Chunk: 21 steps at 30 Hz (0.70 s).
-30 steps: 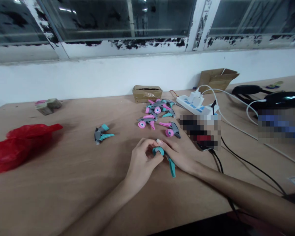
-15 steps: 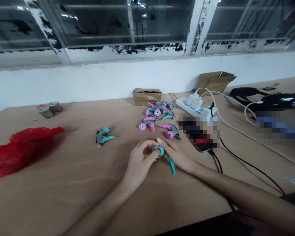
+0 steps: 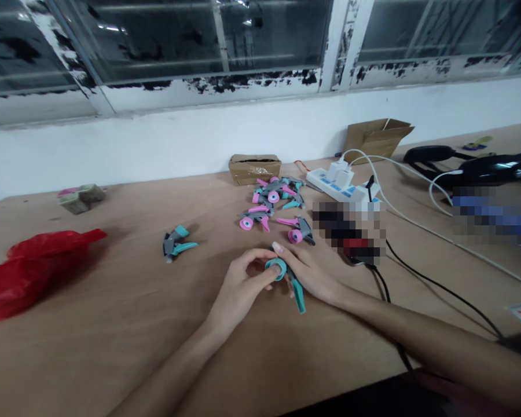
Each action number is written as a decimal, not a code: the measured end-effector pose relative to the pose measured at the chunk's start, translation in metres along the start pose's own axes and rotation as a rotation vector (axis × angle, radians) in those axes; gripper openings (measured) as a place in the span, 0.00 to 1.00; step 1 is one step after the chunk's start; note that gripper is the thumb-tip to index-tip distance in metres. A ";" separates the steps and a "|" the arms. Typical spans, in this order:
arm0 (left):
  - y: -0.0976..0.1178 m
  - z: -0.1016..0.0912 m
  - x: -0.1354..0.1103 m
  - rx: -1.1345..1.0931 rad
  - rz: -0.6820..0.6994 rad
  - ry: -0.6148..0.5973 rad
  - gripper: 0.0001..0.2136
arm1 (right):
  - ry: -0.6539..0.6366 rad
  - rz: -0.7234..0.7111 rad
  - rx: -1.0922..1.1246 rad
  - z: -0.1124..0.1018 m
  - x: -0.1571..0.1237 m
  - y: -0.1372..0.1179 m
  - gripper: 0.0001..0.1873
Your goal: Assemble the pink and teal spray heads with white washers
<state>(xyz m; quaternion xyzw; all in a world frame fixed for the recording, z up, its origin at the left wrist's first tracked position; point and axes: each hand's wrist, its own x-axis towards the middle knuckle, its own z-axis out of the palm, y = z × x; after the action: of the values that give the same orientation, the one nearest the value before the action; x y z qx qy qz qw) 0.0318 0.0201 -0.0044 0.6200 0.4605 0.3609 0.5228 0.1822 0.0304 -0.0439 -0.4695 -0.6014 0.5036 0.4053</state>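
Turned slightly: teal-and-grey plastic trigger head point(image 3: 297, 292), finger-gripped by left hand point(image 3: 238, 282) and right hand point(image 3: 311, 277), completion unclear behind fingers; pink-and-grey plastic heads point(image 3: 273, 197) lie loose, centre frame.

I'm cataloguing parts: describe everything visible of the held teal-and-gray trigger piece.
The teal-and-gray, plastic-looking trigger piece is gripped by both hands over the brown table. Its round teal collar faces the camera, the left hand's thumb over its opening; its teal lever slants toward the wearer. The right hand hides much of its body.
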 end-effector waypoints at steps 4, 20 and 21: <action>-0.008 0.001 0.000 0.116 0.136 0.037 0.08 | 0.089 -0.054 -0.115 -0.001 -0.003 -0.002 0.22; -0.007 0.013 -0.006 0.277 0.210 0.112 0.07 | 0.206 -0.288 -0.712 -0.002 -0.003 -0.002 0.21; -0.006 0.013 -0.006 0.291 0.217 0.116 0.08 | 0.211 -0.286 -0.718 -0.003 -0.002 -0.001 0.21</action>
<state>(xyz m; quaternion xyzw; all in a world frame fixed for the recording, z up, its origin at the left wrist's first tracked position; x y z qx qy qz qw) 0.0413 0.0106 -0.0131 0.7132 0.4677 0.3800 0.3581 0.1850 0.0287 -0.0423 -0.5418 -0.7536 0.1492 0.3410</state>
